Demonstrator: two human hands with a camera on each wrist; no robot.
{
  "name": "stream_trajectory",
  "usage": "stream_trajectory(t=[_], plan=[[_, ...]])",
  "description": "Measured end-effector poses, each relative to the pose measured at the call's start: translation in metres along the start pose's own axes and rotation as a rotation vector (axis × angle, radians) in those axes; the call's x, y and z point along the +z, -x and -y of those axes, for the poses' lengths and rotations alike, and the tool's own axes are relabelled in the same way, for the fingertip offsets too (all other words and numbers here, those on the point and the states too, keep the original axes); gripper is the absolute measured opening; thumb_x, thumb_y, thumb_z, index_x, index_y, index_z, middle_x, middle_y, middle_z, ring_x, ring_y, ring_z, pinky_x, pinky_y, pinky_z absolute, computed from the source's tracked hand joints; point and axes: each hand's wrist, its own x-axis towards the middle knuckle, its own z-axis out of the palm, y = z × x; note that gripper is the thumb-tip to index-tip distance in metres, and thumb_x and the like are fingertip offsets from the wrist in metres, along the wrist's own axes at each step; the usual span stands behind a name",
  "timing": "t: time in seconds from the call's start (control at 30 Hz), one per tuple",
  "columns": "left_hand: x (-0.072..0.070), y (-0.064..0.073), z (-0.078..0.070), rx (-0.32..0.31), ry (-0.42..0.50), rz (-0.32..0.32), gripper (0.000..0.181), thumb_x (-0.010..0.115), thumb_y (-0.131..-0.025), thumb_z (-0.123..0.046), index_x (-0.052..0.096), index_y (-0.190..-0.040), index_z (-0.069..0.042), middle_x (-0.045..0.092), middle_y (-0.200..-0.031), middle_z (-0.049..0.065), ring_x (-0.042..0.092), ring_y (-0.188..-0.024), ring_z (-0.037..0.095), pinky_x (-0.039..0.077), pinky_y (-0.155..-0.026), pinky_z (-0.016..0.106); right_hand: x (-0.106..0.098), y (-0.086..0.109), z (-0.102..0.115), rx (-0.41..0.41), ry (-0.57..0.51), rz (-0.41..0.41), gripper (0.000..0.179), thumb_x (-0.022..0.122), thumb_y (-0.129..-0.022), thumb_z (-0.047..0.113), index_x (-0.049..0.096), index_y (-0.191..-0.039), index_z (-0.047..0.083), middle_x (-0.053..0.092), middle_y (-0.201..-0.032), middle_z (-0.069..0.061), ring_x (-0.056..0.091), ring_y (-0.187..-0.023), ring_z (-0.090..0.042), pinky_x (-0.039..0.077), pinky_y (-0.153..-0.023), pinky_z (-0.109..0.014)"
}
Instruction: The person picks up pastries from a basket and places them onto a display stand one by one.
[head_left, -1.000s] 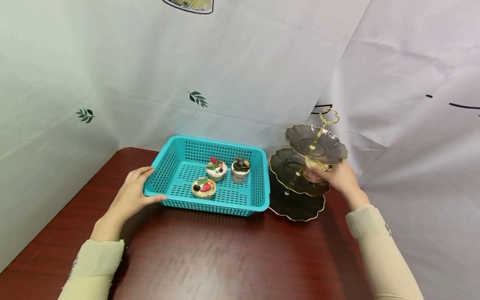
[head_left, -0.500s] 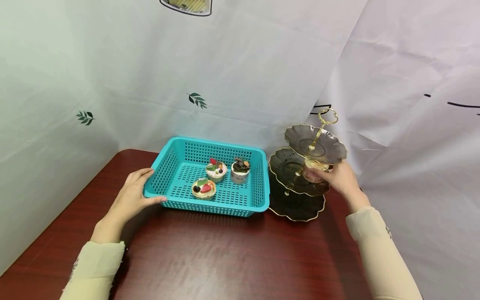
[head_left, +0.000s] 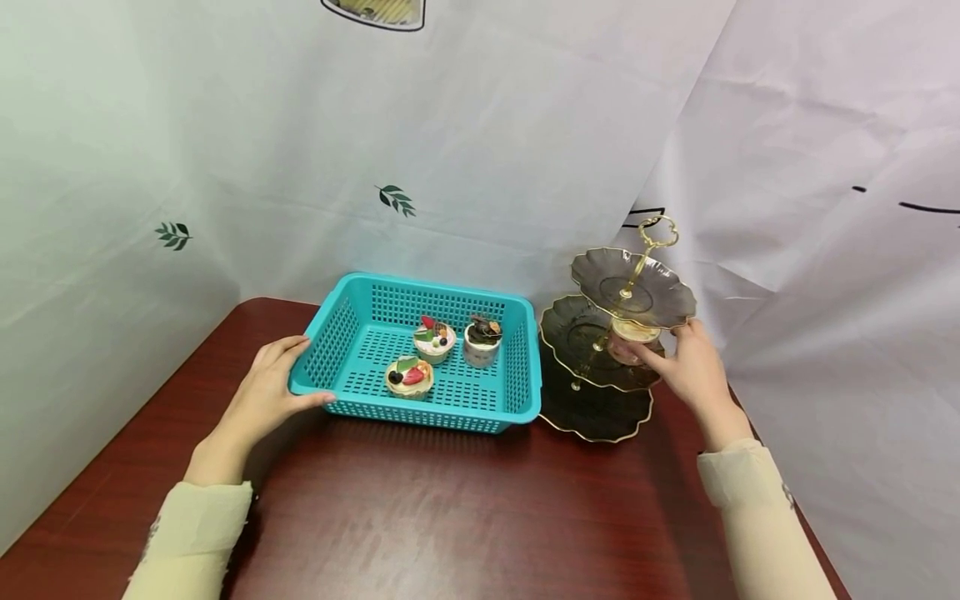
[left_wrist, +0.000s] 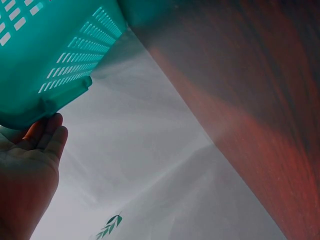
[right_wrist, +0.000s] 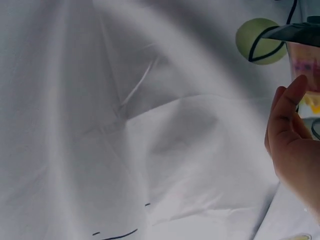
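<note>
Right hand (head_left: pixel 697 375) has eased a bit outward from the stand (head_left: pixel 587 371) since the last frame. Left hand (head_left: pixel 258 387), fingers fairly straight, rests on the basket's (head_left: pixel 412 411) corner, well left of the stand. Right grip looks loosened, not clamped; can't tell if it's touching the dessert cup (head_left: pixel 630 334). Cup's upright on the stand's middle tier (head_left: pixel 567 336), just left of that grip. Top plate (head_left: pixel 652 293) overhangs, so I'd back out sideways, right of the stand.

One table (head_left: pixel 450 517), one basket (head_left: pixel 450 412), one stand (head_left: pixel 577 329) (three plates (head_left: pixel 596 271), all told), four desserts (head_left: pixel 408 379) and two hands (head_left: pixel 258 387).
</note>
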Motion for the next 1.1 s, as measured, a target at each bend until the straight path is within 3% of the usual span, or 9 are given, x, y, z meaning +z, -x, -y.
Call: stream_trajectory(t=[0.2,0.5,0.77,0.93,1.1], plan=[[-0.001,0.0,0.0,-0.005,-0.002,0.004,0.096,0.086,-0.066,-0.041,0.045,-0.134,0.013,0.042,-0.138,0.026,0.034,-0.125,0.042,0.043,-0.094,0.062,-0.006,0.009,0.007,0.013,0.004,-0.032,0.062,0.077,-0.078,0.034,0.056,-0.112,-0.014,0.05,-0.12,-0.03,0.049,-0.112,-0.047,0.04,-0.09,-0.061],[0.0,-0.001,0.002,-0.01,-0.001,0.003,0.095,0.086,-0.067,-0.041,0.045,-0.135,0.012,0.042,-0.138,0.026,0.034,-0.124,0.041,0.043,-0.092,0.062,-0.01,0.02,0.019,-0.003,-0.011,-0.093,0.051,0.076,-0.078,0.027,0.059,-0.11,-0.009,0.054,-0.11,-0.026,0.051,-0.105,-0.042,0.042,-0.087,-0.058],[0.001,0.0,0.002,-0.013,0.004,0.006,0.095,0.086,-0.067,-0.041,0.045,-0.134,0.013,0.042,-0.138,0.027,0.034,-0.125,0.042,0.043,-0.093,0.062,-0.006,0.024,0.031,-0.068,-0.063,-0.149,0.04,0.078,-0.077,0.022,0.064,-0.103,-0.005,0.06,-0.099,-0.02,0.061,-0.082,-0.037,0.05,-0.072,-0.05],[0.002,-0.001,0.003,0.003,0.005,-0.006,0.095,0.086,-0.066,-0.04,0.046,-0.134,0.013,0.043,-0.138,0.026,0.035,-0.124,0.042,0.043,-0.093,0.061,-0.003,0.024,0.041,-0.079,-0.101,-0.144,0.04,0.079,-0.078,0.021,0.066,-0.109,-0.002,0.06,-0.104,-0.019,0.061,-0.086,-0.035,0.051,-0.068,-0.046],[0.002,-0.002,0.004,0.004,0.001,-0.006,0.095,0.086,-0.066,-0.04,0.046,-0.134,0.012,0.043,-0.138,0.026,0.035,-0.124,0.042,0.043,-0.093,0.061,0.0,0.024,0.045,-0.07,-0.108,-0.127,0.04,0.078,-0.079,0.021,0.067,-0.109,-0.002,0.061,-0.103,-0.018,0.066,-0.079,-0.034,0.053,-0.066,-0.045]])
